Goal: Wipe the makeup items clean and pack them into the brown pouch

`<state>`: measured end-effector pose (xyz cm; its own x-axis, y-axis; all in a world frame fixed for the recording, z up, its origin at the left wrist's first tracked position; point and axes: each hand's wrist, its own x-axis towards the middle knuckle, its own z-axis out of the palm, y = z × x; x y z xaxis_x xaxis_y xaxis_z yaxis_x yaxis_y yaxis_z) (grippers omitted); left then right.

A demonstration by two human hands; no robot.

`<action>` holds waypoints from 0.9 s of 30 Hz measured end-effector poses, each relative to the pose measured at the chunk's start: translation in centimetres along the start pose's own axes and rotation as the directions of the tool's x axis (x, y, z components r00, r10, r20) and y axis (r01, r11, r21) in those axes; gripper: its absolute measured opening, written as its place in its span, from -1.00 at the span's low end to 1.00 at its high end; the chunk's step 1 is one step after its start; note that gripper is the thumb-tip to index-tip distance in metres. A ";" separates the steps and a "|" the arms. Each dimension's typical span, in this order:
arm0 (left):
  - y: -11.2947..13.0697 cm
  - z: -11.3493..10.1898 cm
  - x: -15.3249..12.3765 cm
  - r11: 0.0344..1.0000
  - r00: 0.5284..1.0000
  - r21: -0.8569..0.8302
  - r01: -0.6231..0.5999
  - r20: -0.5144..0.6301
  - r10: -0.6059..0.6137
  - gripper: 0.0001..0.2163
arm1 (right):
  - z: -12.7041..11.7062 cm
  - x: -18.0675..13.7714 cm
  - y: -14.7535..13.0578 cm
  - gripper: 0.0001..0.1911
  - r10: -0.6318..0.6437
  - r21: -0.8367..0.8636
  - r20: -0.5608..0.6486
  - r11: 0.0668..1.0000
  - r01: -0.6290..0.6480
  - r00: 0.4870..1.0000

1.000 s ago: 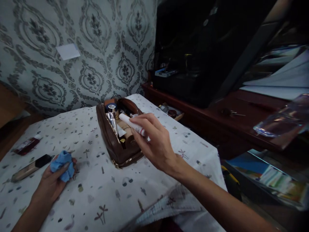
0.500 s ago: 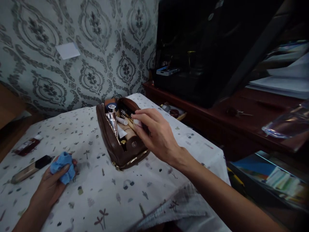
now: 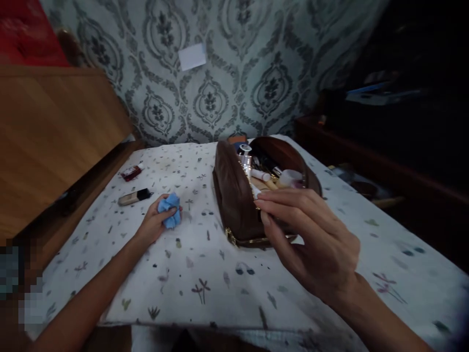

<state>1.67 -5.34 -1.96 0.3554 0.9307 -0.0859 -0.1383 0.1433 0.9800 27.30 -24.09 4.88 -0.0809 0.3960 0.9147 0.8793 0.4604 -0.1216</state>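
An unzipped brown makeup bag [image 3: 234, 200] stands on the table, its gold-toothed zip parted. Inside it lie a silver-capped bottle [image 3: 245, 159], a white tube [image 3: 260, 174], a round pale container [image 3: 291, 177] and other cosmetics. My right hand [image 3: 315, 239] reaches across the bag's near side, thumb and fingertips pinched on the zipped edge of its opening. The palm hides part of the bag's front right. My left hand [image 3: 156, 220] is closed around a crumpled blue cloth [image 3: 170, 210], resting on the table left of the bag.
A foundation bottle [image 3: 134, 197] with a black cap and a small dark-red bottle [image 3: 131, 172] lie at the left on the patterned tablecloth [image 3: 205, 254]. A wooden panel [image 3: 62, 142] borders the table's left side. Dark furniture and an open drawer [image 3: 366, 188] stand to the right.
The view has swung left. My right hand has moved from over the bag's right side to the front edge of its opening. My left hand still holds the blue cloth.
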 end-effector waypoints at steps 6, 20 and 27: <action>0.8 -2.8 1.4 0.927 0.963 0.327 -0.185 -0.129 0.238 -0.52 | 2.3 0.5 -1.3 -0.73 -0.084 0.106 0.032 0.991 0.080 0.996; 6.0 -11.7 3.2 0.358 0.908 0.924 0.134 -0.259 0.329 -0.64 | 15.6 -0.4 -4.2 -0.86 -0.038 0.286 0.556 0.947 -0.148 0.830; 4.6 -14.9 4.7 0.273 0.927 0.957 -0.094 -0.016 0.374 -0.68 | 18.9 -3.1 -2.5 -0.85 0.413 0.246 0.616 0.708 -0.662 0.671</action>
<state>-11.05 4.68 -0.49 0.2634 0.9220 0.2839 0.8140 -0.3704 0.4476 16.49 -11.48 -4.95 0.0194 0.9452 0.3259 0.5605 0.2596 -0.7864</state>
